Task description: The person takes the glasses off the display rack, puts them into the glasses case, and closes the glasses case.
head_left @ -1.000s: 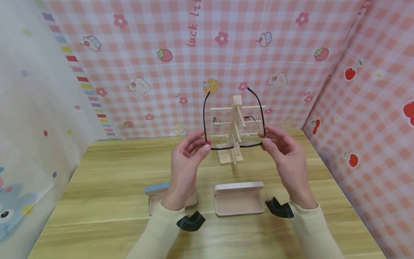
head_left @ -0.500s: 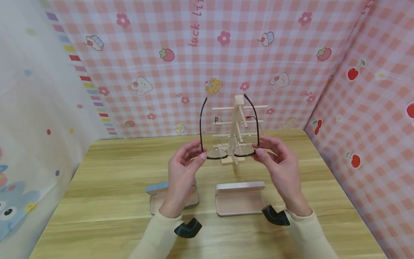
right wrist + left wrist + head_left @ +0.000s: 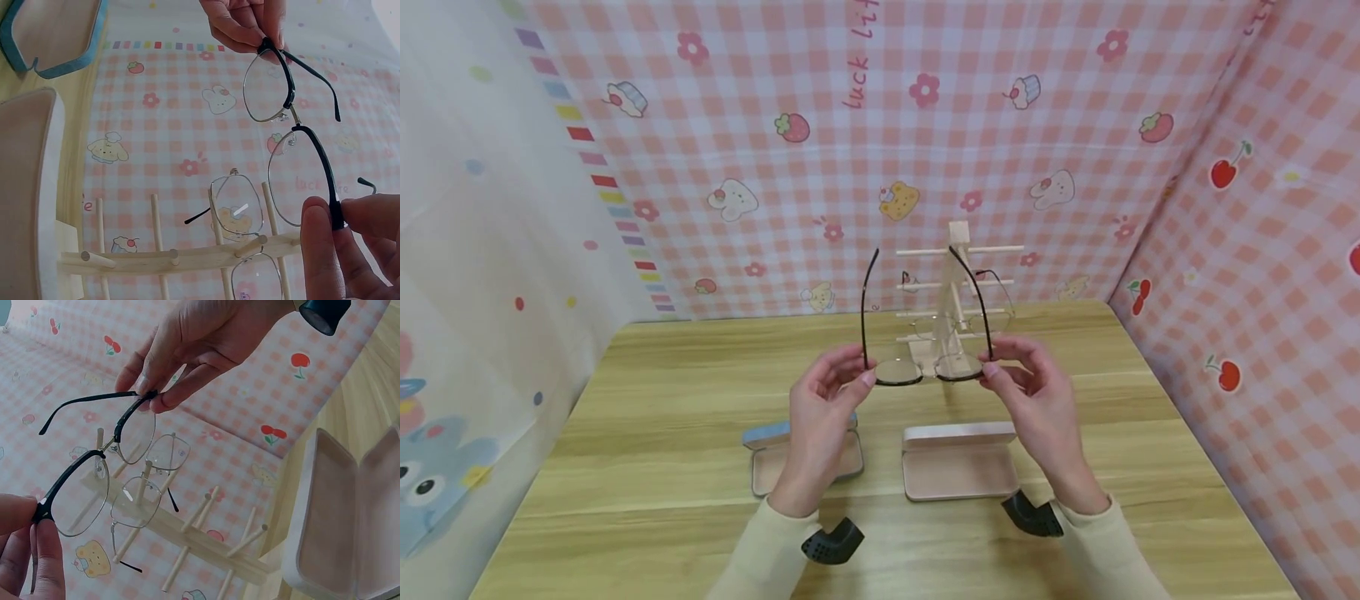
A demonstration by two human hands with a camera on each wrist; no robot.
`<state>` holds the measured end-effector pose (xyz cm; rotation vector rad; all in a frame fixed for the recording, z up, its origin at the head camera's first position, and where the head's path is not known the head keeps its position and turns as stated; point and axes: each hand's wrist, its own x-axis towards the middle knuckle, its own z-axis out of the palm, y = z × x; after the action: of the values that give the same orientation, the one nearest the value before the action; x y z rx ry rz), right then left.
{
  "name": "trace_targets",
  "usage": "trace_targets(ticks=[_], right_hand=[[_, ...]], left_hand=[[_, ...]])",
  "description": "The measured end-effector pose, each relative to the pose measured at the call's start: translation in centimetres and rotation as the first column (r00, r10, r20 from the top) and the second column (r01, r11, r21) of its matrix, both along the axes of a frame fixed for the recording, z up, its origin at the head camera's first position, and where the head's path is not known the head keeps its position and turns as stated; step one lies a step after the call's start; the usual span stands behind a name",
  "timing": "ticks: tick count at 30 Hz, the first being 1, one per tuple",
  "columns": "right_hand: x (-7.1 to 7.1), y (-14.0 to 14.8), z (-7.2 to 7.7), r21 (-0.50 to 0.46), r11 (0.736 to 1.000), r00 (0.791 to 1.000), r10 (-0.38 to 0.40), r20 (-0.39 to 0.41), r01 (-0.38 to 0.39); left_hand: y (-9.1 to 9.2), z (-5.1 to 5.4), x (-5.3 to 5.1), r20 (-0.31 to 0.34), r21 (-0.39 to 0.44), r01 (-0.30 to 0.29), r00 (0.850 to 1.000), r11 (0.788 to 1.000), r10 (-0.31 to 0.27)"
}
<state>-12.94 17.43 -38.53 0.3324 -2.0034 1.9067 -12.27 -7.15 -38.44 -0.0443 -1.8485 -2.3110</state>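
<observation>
Black half-rim eyeglasses (image 3: pixel 898 382) with both temples unfolded hang in the air between my two hands, in front of the rack. My left hand (image 3: pixel 823 417) pinches the left hinge corner between thumb and fingers. At the opposite hinge, my right hand (image 3: pixel 1037 408) does the same. Behind them stands a wooden glasses rack (image 3: pixel 958 233) with several pegs. A second pair, thin metal-rimmed glasses (image 3: pixel 136 501), sits on the rack's pegs; the right wrist view shows its lens rims close to the held pair.
An open case with a pale lining (image 3: pixel 958 475) lies on the wooden table (image 3: pixel 647 417) below my hands. Left of it, a blue-lidded case (image 3: pixel 767 435) also lies open, partly covered by my left hand. Patterned cloth (image 3: pixel 820 50) walls the table's back and sides.
Both hands have lowered the black-rimmed eyeglasses and brought them slightly left. The temples now slant more across the rack, and the hands are closer together. The cases have stayed in place.
</observation>
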Motion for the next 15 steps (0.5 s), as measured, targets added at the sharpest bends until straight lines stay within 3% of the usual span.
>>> trace_targets(ticks=[15], right_hand=[[0.4, -0.4, -1.4, 0.075, 0.997, 0.999, -0.005, 0.032, 0.003]], left_hand=[[-0.3, -1.6, 0.0, -0.012, 0.012, -0.024, 1.0, 1.0, 0.025]])
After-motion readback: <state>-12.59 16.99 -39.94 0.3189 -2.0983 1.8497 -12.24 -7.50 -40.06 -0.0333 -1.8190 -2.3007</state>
